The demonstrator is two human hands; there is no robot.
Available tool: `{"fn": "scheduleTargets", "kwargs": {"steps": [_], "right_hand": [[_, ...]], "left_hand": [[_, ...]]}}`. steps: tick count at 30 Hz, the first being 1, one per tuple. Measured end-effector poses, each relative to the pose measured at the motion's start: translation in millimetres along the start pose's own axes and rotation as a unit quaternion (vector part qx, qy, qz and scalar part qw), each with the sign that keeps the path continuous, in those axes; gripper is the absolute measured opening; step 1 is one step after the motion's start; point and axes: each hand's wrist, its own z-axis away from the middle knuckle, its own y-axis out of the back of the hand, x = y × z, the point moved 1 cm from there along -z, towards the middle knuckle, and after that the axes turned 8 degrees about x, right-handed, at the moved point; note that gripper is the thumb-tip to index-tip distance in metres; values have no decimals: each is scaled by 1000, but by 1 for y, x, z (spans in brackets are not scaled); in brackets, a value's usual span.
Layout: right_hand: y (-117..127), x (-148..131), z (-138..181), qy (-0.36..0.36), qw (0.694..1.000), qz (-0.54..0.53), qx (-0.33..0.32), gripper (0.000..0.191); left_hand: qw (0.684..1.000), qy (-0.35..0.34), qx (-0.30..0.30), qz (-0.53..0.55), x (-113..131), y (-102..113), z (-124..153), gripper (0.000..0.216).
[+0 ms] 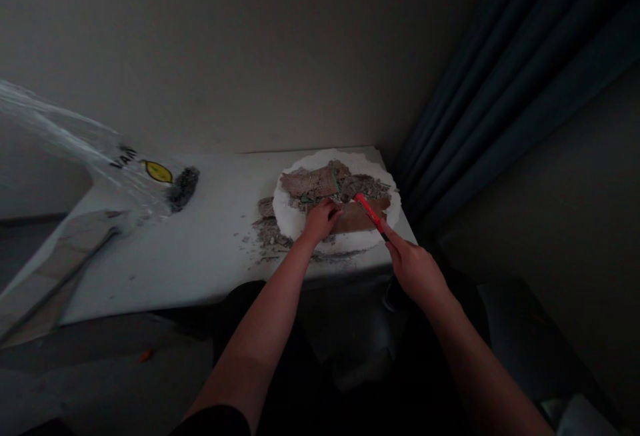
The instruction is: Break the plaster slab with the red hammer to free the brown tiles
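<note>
One clear plastic bag [125, 168], printed with a yellow mark, lies farthest left of the left hand [318, 224]; a dark grey clump [183, 189] sits at its end nearer those fingers, inside it or against it, I cannot tell. A dark narrow strip [70, 279] slants below the bag, well apart from both sets of fingers. Bare white bench [210, 243] spreads between bag and left hand, and grey crumbs [273, 233] are scattered just left of these fingers. Next comes a white round base with a ragged edge [286, 216], reaching under the left hand. On it, just beyond the left fingers, lies a brown slab [313, 184], with green slivers [335, 179] by its right end. The left fingers are bent at a second brown slab [360, 219]; whether they grip it or merely rest there I cannot tell. Broken rubble [373, 187] lies beyond and right of them. The right hand [417, 269] has its fingers wrapped around a red-handled tool [370, 209], whose far end blends into the rubble. Judging by this, the breaking up is partly done: much is crumbled, while both slabs remain in large pieces. A dark blue curtain [480, 103] hangs right of all fingers.
</note>
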Motion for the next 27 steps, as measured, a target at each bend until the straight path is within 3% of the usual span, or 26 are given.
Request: {"fn": "scheduleTargets", "kwargs": {"steps": [27], "right_hand": [[-3,-10,5,13,996,87,-17,64]], "left_hand": [[1000,16,-2,5,1,2,0,20]]}}
